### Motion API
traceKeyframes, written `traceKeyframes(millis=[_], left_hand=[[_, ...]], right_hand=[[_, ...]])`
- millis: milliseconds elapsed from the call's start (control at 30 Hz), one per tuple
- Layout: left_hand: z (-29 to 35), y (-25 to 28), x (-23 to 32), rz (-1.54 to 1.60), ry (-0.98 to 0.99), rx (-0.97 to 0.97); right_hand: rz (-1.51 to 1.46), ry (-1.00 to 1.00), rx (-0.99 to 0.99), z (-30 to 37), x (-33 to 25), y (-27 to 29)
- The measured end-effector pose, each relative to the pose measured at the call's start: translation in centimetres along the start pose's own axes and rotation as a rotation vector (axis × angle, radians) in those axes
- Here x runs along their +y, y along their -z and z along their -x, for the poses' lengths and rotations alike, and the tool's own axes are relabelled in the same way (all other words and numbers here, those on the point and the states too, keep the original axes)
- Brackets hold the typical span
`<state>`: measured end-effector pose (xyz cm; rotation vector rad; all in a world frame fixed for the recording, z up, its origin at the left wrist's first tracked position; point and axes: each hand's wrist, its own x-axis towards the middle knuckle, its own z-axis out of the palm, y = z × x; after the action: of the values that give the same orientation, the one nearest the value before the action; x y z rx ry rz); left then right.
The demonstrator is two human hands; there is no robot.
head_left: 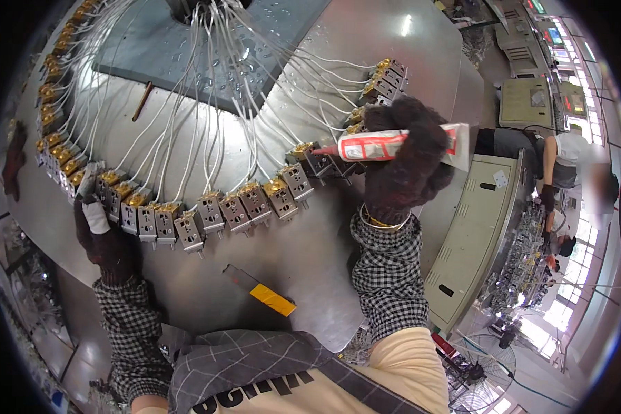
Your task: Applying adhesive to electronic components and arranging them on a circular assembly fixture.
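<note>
The right hand (405, 155), in a dark knitted glove, is clamped around a red and white tube (393, 144) with a red nozzle. It holds the tube nearly level, and the nozzle tip points left, at or just short of one of the small grey blocks with brass tops (303, 153); contact cannot be made out. A gold bangle (381, 221) sits at the wrist above a black and white checked sleeve (388, 276).

The left hand (103, 231), also in a dark glove with a pale wrapped finger, rests well apart from the right, at the lower left rim of the round metal worktop (310, 241). Its fingers lie against the blocks there; whether they are closed on one cannot be told.

The blocks form a curved row (214, 210) following the worktop's edge from the upper left, down past the left hand, and up to the right hand and beyond. A thin white wire (207, 117) runs from each block up to a grey plate (214, 55) at the centre of the worktop.

Between the two forearms, a flat strip with a yellow end (265, 294) lies on the worktop's near edge. To the right, beyond a beige cabinet (476, 234), another person (552, 169) works at a second station.
</note>
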<state>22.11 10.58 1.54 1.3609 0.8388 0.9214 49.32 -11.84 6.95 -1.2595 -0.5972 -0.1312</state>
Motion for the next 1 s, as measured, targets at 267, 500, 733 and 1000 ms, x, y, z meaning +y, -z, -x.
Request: traceKeyframes(millis=[267, 500, 733, 1000], left_hand=[[0.0, 0.0, -0.4, 0.098, 0.024, 0.012], [0.0, 0.1, -0.4, 0.099, 0.026, 0.023], [-0.2, 0.5, -0.8, 0.089, 0.062, 0.039], [-0.3, 0.7, -0.8, 0.091, 0.048, 0.023]], right_hand=[[-0.136, -0.114, -0.137, 1.4, -0.6, -0.5], [-0.177, -0.207, -0.215, 1.8, -0.3, 0.8], [-0.688, -0.367, -0.12, 3.2, 0.1, -0.3], [-0.45, -0.352, -0.198, 3.7, 0.2, 1.1]])
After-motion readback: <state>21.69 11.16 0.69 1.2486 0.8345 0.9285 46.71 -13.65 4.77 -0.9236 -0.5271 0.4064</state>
